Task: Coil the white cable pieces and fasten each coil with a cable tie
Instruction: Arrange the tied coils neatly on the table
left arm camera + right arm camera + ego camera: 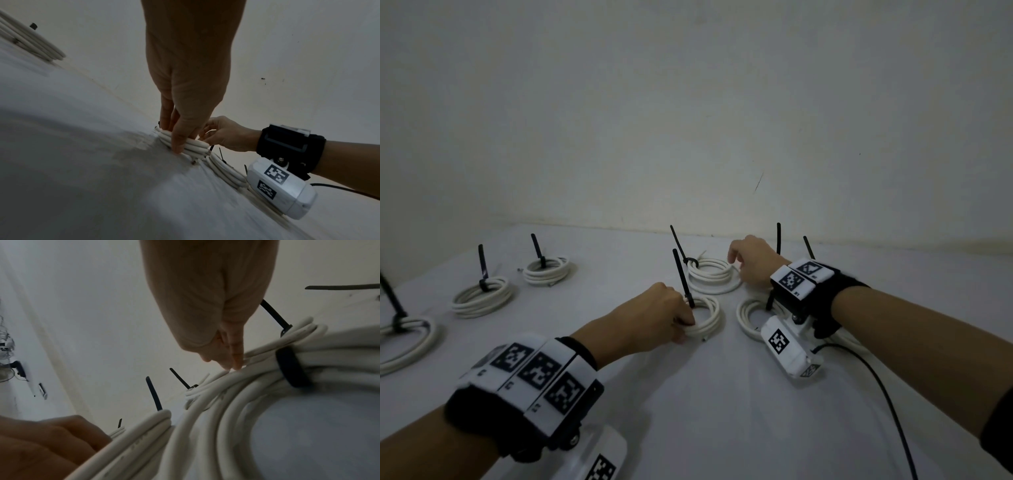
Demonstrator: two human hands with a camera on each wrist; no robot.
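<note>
Head view shows the left hand (pixel 654 315) at the centre of the tabletop (pixel 722 394), its fingers curled round the near rim of a small tied coil (pixel 705 317) whose black cable tie (pixel 683 279) stands up at about 11 o'clock of the ring. At 1 o'clock from it lies a second tied coil (pixel 714 275), and the right hand (pixel 751 265) reaches over that ring's right edge with its fingers bent down; the right wrist view puts the fingertips (pixel 234 363) on the white strands there, but whether they pinch or only touch I cannot tell. A third coil (pixel 751 317) sits at 3 o'clock, partly under the right wrist, and more finished coils lie off toward 9 and 10 o'clock.

Judging by the ties already on every ring in sight, the step is probably tidying or setting down finished coils. To do it well, keep the grip on the whole bundle rather than on one strand, so the loops stay stacked, and move each ring flat across the cloth. Avoid snagging the upright tie tails, since neighbouring rings lie close together
</note>
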